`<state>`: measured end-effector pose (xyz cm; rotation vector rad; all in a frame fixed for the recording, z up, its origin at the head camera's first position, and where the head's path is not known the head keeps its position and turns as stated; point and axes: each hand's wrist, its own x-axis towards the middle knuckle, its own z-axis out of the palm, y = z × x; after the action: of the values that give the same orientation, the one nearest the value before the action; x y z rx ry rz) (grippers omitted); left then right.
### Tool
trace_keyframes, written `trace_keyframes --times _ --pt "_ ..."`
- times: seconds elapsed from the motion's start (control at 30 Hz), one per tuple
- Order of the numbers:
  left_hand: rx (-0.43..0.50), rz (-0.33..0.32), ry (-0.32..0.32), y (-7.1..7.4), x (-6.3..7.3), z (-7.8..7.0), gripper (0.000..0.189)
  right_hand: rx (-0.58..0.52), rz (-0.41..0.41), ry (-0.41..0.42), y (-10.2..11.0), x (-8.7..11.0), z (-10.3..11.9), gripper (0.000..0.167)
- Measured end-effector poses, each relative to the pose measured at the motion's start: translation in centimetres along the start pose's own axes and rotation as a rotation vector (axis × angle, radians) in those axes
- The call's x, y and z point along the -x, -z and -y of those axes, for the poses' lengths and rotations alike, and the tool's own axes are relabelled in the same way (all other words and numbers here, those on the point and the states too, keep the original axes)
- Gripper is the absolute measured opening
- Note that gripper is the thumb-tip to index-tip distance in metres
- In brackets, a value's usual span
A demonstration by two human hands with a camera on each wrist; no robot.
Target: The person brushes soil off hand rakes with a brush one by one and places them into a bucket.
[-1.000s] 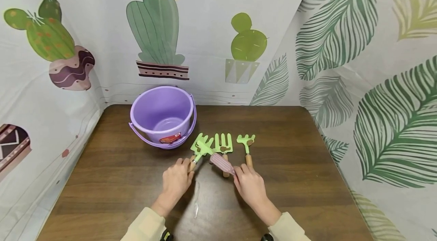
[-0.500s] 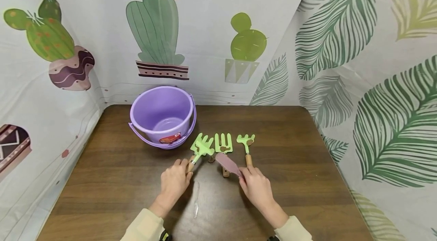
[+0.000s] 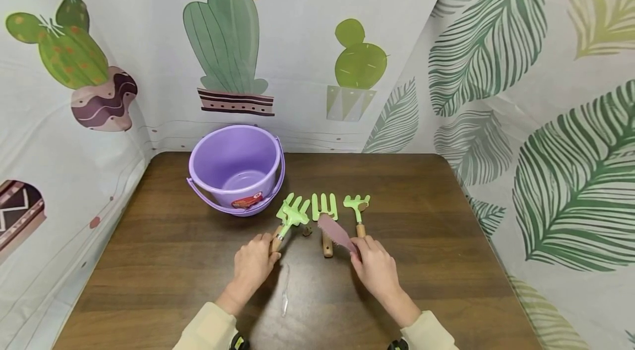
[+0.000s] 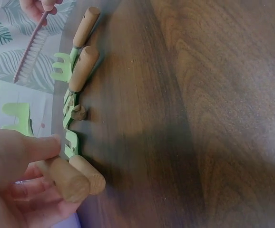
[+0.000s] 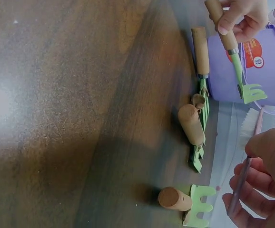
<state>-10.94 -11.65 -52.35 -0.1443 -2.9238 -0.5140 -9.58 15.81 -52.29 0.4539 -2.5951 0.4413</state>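
Note:
My left hand [image 3: 254, 263] grips the wooden handle of a small green hand rake [image 3: 295, 214], its toothed head raised above another green fork [image 3: 286, 208] lying on the table. My right hand [image 3: 378, 270] holds a pink brush [image 3: 337, 231] by its handle. White bristles [image 5: 250, 124] show along the brush in the right wrist view. The brush hovers over a middle green fork [image 3: 324, 202], apart from the held rake. Beyond the right hand lies a smaller green rake [image 3: 356, 204]. A brown clump [image 3: 307, 231] sits beside the middle fork.
A purple bucket [image 3: 233, 157] with a lowered handle stands at the back left of the brown wooden table [image 3: 421, 206]. A thin clear strip [image 3: 285, 295] lies between the forearms. Cactus- and leaf-printed cloth [image 3: 302, 63] hangs behind the table.
The brush has moved right, away from the held rake's head, and turned in my right hand. The left hand has shifted only slightly, still holding the rake.

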Motion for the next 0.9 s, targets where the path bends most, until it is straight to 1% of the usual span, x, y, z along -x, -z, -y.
trace_keyframes --times 0.17,0.23,0.37,0.57,0.77,0.9 --pt "0.086 0.090 0.026 0.28 -0.14 0.07 0.028 -0.009 0.003 -0.024 0.09 -0.15 -0.16 0.027" --pt "0.110 0.114 0.030 0.29 -0.19 0.08 0.026 -0.012 0.002 -0.032 0.08 -0.19 -0.20 0.027" --pt "0.132 0.124 0.030 0.26 -0.22 0.03 0.024 -0.020 0.007 -0.043 0.08 -0.26 -0.23 0.027" --pt "0.164 0.131 0.042 0.11 -0.22 -0.05 0.028 -0.030 0.013 -0.057 0.11 -0.26 -0.33 0.027" --pt "0.249 0.144 0.059 -0.09 -0.20 0.00 0.030 -0.038 0.010 -0.068 0.10 -0.21 -0.47 0.027" --pt "0.294 0.171 0.079 -0.12 -0.26 0.02 0.029 -0.042 0.020 -0.083 0.13 -0.17 -0.54 0.027"
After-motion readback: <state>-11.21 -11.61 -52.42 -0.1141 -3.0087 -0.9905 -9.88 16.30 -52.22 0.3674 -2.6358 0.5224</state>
